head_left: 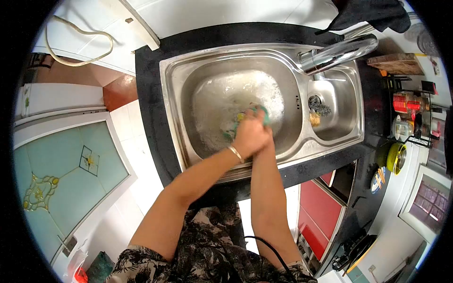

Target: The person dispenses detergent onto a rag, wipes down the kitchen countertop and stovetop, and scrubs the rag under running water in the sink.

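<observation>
Both hands are pressed together low over the large sink basin [198, 85], which holds shallow sudsy water [222, 89]. My left hand [250, 133], with a bangle [234, 153] at its wrist, is closed on a green cloth [265, 118]. Bunched up, the cloth shows on both sides of the fingers, with a yellow patch on it. My right hand [267, 137] is closed against the same cloth, largely covered by the left one. The fingers are slightly blurred.
A chrome faucet [337, 53] swings over the small right basin [347, 108], where a dark scouring pad [321, 104] and a tan scrubber [314, 119] lie. Black counter [153, 118] borders the sink. A rack of jars [410, 108] and a yellow-green basket [395, 158] stand to the right.
</observation>
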Demonstrator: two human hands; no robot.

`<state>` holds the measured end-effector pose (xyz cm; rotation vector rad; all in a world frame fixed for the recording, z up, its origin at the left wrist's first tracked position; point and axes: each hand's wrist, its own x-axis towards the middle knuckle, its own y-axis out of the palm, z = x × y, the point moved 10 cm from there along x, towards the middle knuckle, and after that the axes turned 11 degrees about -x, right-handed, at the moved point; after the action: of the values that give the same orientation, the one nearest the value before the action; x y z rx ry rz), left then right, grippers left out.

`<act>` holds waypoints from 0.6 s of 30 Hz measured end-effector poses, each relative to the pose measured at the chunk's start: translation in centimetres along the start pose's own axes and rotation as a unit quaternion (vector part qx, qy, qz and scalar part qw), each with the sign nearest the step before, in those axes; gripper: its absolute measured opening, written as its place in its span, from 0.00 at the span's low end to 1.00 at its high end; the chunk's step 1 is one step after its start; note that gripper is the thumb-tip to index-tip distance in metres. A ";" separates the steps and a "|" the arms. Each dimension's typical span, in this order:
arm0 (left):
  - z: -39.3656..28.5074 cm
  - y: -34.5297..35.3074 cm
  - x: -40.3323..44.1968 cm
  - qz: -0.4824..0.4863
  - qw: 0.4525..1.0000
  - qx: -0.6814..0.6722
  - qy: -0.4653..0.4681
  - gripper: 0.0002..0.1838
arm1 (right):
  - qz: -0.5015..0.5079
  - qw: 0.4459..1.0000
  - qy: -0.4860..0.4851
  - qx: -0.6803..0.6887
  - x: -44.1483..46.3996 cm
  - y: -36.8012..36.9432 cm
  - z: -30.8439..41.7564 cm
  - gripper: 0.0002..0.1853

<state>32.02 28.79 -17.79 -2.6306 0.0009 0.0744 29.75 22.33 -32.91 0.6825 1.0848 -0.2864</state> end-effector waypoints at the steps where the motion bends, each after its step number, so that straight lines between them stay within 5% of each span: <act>1: -1.9 -0.1 -0.9 -0.017 1.000 0.000 0.018 0.25 | 0.023 1.000 -0.009 -0.007 -0.7 0.7 0.4 0.25; 3: -1.9 -0.1 -1.1 0.031 0.999 -0.030 0.004 0.24 | 0.010 0.998 -0.040 -0.042 -2.4 1.4 1.2 0.23; 6: 5.3 -2.5 1.9 0.098 0.983 0.038 -0.152 0.24 | -0.157 0.964 -0.116 -0.180 -5.4 0.8 3.1 0.20; 8: 7.8 -8.0 3.4 -0.024 0.980 0.149 -0.130 0.23 | -0.180 0.917 -0.294 -0.200 -3.8 -1.9 5.7 0.21; 10: 8.7 -10.7 3.6 -0.003 0.962 0.207 -0.176 0.35 | -0.288 0.814 -0.430 -0.263 -7.4 -2.4 8.7 0.23; 11: 8.4 -10.9 3.7 0.015 0.954 0.249 -0.168 0.39 | -0.369 0.736 -0.464 -0.327 -9.8 -1.8 9.6 0.24; 14: 8.2 -8.9 4.1 0.063 0.947 0.296 -0.110 0.57 | -0.400 0.696 -0.414 -0.429 -9.9 -0.7 9.4 0.27; 17: 4.8 -3.7 4.4 0.148 0.937 0.316 0.008 0.63 | -0.458 0.661 -0.448 -0.389 -9.6 -2.5 9.4 0.28; 18: 4.7 -1.7 4.3 0.176 0.937 0.300 0.025 0.67 | -0.431 0.716 -0.440 -0.330 -7.9 -4.0 8.9 0.27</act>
<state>36.04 32.61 -21.31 -1.9930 0.4428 0.1096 30.35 12.72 -24.83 -0.6566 0.4093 -0.8688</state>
